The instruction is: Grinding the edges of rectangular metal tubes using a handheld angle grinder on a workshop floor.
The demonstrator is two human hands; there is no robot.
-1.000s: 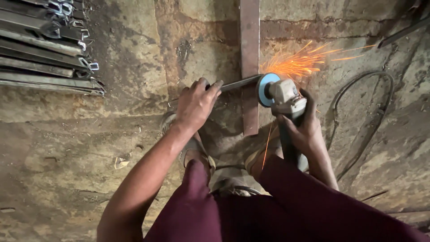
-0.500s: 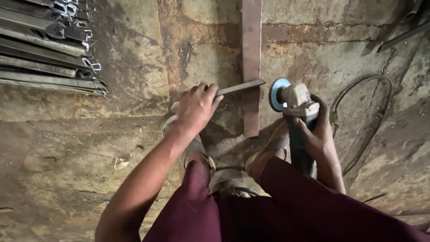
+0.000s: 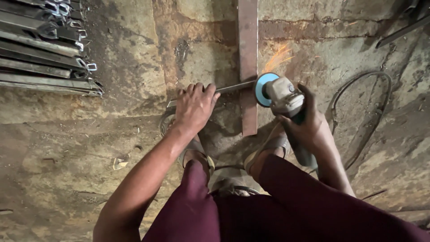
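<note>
Orange sparks (image 3: 277,57) flew where the grinder (image 3: 280,95), gripped tightly by the right hand (image 3: 309,123), met the thin rod (image 3: 233,87); left hand (image 3: 194,106) pressed it closed onto the rusty bar (image 3: 247,67). Cut looked unfinished.

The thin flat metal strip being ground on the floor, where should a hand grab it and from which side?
Probably hold the thin flat metal strip at its far left end, coming down from above, as the left hand does. It lies flat across the rusty upright steel bar, and its right end meets the blue-disc angle grinder in the right hand, where sparks fly.
</note>
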